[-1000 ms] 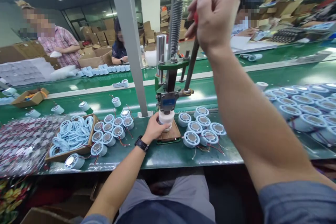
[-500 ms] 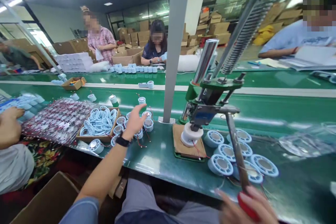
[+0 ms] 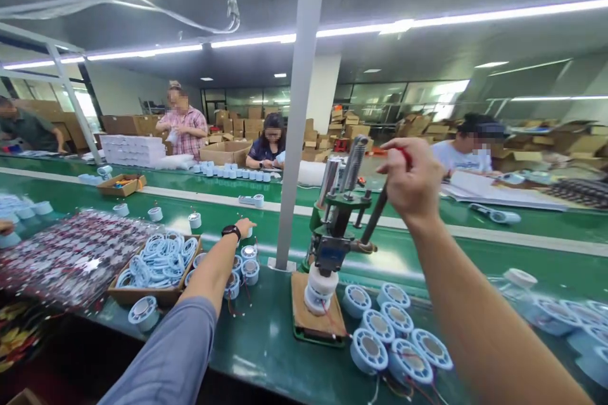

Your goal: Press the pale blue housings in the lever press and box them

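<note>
My right hand (image 3: pixel 412 178) is closed round the red grip of the press lever (image 3: pixel 376 218), which now points up. The green hand press (image 3: pixel 332 247) stands on a brown-topped base (image 3: pixel 300 304), with a white round part (image 3: pixel 320 294) under its ram and red wires trailing from it. My left hand (image 3: pixel 245 228) reaches out over the green bench to a light blue round part, mostly hidden by the fingers; the fingers look bent round it. Below that hand is a group of light blue round parts (image 3: pixel 249 271) with red wires.
Several blue round parts (image 3: pixel 369 350) lie right of the press. A box of light blue rings (image 3: pixel 190 264) and a wired sheet of parts (image 3: pixel 80 259) are on the left. A grey post (image 3: pixel 289 202) rises behind the press. Several people sit or stand across the bench.
My right hand has swung the lever from low down to up high. My left hand has moved farther out over the bench, its fingers no longer spread. The view has tilted up.
</note>
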`<state>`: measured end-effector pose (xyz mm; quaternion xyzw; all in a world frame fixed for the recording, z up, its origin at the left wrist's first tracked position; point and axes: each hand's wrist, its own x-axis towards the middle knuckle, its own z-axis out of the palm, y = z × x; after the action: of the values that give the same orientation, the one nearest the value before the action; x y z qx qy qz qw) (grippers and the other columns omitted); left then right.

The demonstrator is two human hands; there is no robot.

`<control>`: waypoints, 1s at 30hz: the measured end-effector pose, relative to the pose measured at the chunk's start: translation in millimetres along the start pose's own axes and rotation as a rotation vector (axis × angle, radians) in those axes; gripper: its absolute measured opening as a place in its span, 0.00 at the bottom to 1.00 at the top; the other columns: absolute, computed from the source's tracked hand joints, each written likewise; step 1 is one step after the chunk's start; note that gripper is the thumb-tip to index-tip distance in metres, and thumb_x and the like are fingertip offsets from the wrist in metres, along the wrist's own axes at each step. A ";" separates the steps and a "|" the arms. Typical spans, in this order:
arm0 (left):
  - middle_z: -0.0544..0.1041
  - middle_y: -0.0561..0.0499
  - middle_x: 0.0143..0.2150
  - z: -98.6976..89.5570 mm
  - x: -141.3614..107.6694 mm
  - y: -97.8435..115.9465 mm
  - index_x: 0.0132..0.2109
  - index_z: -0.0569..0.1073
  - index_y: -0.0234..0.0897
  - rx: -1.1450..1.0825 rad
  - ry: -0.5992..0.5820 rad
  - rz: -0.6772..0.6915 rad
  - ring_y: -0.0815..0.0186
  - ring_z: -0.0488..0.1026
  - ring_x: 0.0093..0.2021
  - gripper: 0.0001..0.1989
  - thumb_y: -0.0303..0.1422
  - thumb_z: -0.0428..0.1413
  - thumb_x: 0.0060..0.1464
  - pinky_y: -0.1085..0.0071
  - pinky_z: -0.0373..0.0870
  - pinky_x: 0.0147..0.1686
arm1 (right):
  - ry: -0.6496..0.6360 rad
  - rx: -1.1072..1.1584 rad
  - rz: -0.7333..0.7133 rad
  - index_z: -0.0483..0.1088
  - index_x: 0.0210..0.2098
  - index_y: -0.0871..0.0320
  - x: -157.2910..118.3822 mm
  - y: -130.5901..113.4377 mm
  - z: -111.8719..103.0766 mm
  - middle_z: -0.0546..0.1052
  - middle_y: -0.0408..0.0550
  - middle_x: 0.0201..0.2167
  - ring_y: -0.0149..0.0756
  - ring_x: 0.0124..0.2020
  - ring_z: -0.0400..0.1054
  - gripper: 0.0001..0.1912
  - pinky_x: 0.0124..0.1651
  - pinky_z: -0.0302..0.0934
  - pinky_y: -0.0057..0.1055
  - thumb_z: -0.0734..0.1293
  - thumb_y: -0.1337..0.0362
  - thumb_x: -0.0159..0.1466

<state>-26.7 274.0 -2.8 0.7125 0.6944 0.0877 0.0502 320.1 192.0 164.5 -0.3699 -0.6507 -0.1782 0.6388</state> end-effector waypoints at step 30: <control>0.78 0.35 0.45 -65.2 -170.3 -150.8 0.50 0.74 0.27 0.291 0.294 -0.372 0.55 0.75 0.49 0.17 0.20 0.45 0.59 0.63 0.69 0.50 | -0.139 0.115 0.844 0.54 0.67 0.70 -314.9 -45.2 45.5 0.68 0.67 0.56 0.59 0.53 0.68 0.59 0.56 0.62 0.53 0.69 0.33 0.50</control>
<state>-190.8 105.3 22.5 0.5523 0.8183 0.0787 -0.1385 227.9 114.2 -133.4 -0.5785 -0.4929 0.1606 0.6298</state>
